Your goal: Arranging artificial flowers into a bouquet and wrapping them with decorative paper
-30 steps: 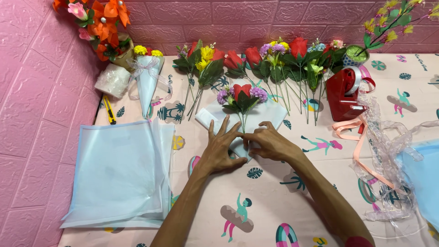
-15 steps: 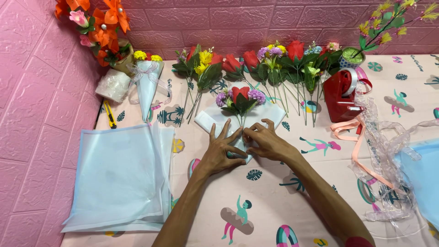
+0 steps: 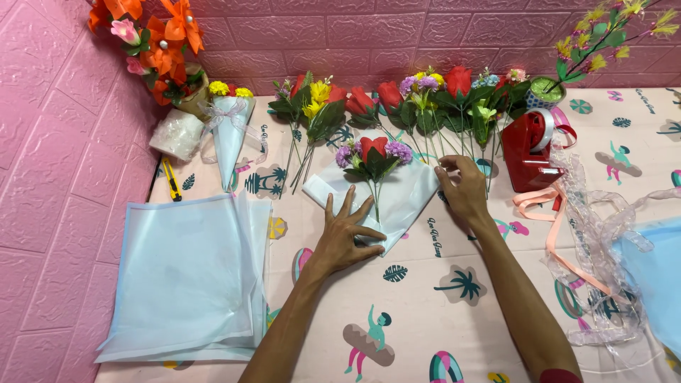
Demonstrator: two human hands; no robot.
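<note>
A small bunch of artificial flowers (image 3: 374, 156), one red between two purple, lies on a pale blue wrapping sheet (image 3: 404, 195) set like a diamond on the table. My left hand (image 3: 345, 234) presses flat with spread fingers on the sheet's lower corner, beside the stems. My right hand (image 3: 462, 186) rests on the sheet's right corner, fingers curled over its edge. Whether it pinches the sheet I cannot tell.
A stack of pale blue sheets (image 3: 184, 276) lies at the left. A wrapped cone bouquet (image 3: 232, 135) and a yellow cutter (image 3: 170, 179) sit behind it. Loose artificial flowers (image 3: 425, 103) line the pink wall. A red tape dispenser (image 3: 533, 149), peach ribbon (image 3: 550, 241) and clear film (image 3: 603, 234) lie at right.
My right hand has moved from the sheet's lower middle, next to the left hand, out to its right corner. The left hand stays pressed near the stems.
</note>
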